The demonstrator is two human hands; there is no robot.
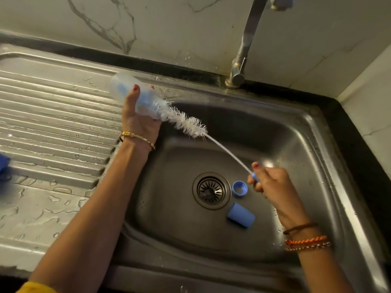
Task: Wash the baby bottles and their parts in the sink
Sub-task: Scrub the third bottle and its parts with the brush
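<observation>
Right hand [269, 182] grips brush [186, 122] entering left hand [139, 121]'s gripped bottle [135, 96]; sink [313, 127] holds cap [241, 214], ring [239, 188].

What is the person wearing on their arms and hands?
The left hand has red-painted nails and a gold bangle on its wrist. The right hand has red nails too, with a brown band and orange braided threads. A yellow sleeve shows at the left arm.

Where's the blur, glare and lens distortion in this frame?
Head view: motion blur on the bottle base and on the right hand; the left hand stays sharper. Glare streaks along the sink rim and on the wet drainboard; the basin floor is dim. Wide-angle bending shows in the curved counter edge and leaning tap. The brush bristles stay fairly crisp.
</observation>
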